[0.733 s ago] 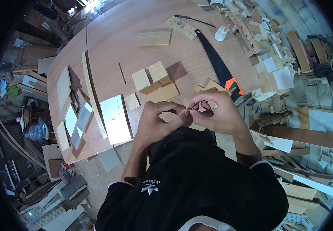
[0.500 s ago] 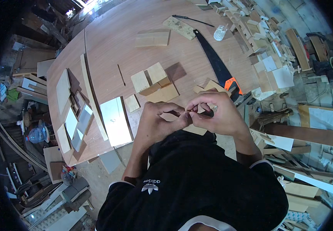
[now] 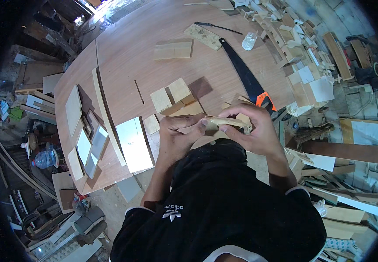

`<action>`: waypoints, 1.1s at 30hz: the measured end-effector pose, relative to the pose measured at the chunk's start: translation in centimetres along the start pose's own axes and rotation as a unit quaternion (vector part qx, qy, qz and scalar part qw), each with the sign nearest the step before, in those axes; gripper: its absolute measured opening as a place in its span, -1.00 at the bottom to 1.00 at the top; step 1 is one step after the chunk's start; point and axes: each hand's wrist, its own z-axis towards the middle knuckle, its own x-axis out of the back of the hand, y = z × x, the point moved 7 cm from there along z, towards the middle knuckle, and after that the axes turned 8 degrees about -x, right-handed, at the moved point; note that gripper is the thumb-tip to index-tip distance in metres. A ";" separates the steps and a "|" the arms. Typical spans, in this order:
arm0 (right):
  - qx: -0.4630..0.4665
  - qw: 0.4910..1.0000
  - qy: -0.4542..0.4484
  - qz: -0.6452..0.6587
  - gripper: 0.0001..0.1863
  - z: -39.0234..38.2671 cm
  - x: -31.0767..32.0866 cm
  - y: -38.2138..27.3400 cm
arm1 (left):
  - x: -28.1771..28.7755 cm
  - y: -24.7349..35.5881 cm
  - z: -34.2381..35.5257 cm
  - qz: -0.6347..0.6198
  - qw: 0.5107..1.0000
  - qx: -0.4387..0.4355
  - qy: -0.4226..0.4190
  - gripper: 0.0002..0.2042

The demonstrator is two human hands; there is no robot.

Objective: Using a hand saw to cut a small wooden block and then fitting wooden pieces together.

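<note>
Between my hands, close to the near edge of the table, is a small pale wooden piece [image 3: 225,121], its narrow edge turned up. My left hand [image 3: 181,136] is closed, thumb and forefinger pinched at the left end of that piece. My right hand [image 3: 255,129] curls round its right end, thumb on the near side and fingers on the far side. Part of the piece is hidden by my fingers. Just beyond my hands sits a stepped wooden block assembly [image 3: 170,96]. Another pale board [image 3: 201,142] shows partly below my hands.
A handsaw [image 3: 243,72] with an orange and black handle lies beyond my right hand. To the left are a white panel [image 3: 134,146], a long wooden strip [image 3: 106,113] and several cut panels. A small jar [image 3: 249,41] stands at the far right, near piled wooden offcuts [image 3: 304,72].
My fingertips have moved apart, my right hand shifting slightly rightward and turning. The wooden piece now shows between them. The whole view has shifted slightly.
</note>
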 end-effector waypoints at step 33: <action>0.369 0.881 0.111 -0.272 -0.76 -2.8 -1.7 -6.1 | 1.8 1.6 -2.0 0.059 0.929 -0.352 0.096 -0.75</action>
